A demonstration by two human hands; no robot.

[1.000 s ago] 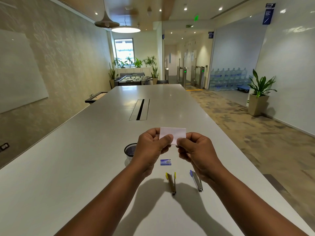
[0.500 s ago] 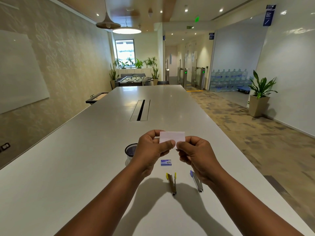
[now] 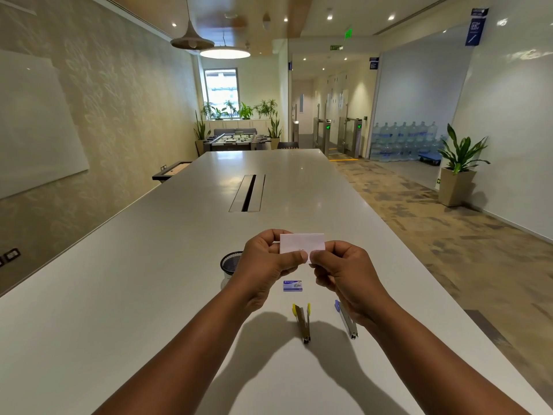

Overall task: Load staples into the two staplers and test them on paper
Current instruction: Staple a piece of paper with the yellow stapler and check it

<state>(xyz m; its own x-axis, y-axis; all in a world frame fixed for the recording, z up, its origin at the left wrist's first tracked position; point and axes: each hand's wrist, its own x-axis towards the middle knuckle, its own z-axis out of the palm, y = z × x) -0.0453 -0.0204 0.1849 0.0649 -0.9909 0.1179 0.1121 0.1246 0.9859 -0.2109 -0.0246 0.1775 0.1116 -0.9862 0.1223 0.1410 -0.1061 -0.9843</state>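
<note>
**Paper held up over the staple box**

Above the staple box [image 3: 292, 286], both hands hold a small white paper [image 3: 302, 242] in the air, clear of the table [image 3: 149, 295]. Left hand [image 3: 263, 265] has its fingers curled behind the paper's left edge, with the thumb laid across the front near the lower edge. Right hand [image 3: 344, 274] pinches the lower right corner between thumb and curled fingers. Both thumb tips nearly meet at the paper's bottom edge. A few tiny dark marks show on the paper near its lower edge; what they are cannot be told.

Nearer the person than the box, the yellow stapler [image 3: 302, 322] lies on the table, swung open into a narrow V with its yellow ends pointing toward the box. Right of the box and nearer the person lies the blue stapler [image 3: 346, 320], partly hidden under the right hand, its blue end pointing away from the person. Left of the box stands a black mesh cup [image 3: 229, 263], partly hidden behind the left hand. Far beyond the box, a cable slot [image 3: 248, 193] is set into the table's middle.
</note>
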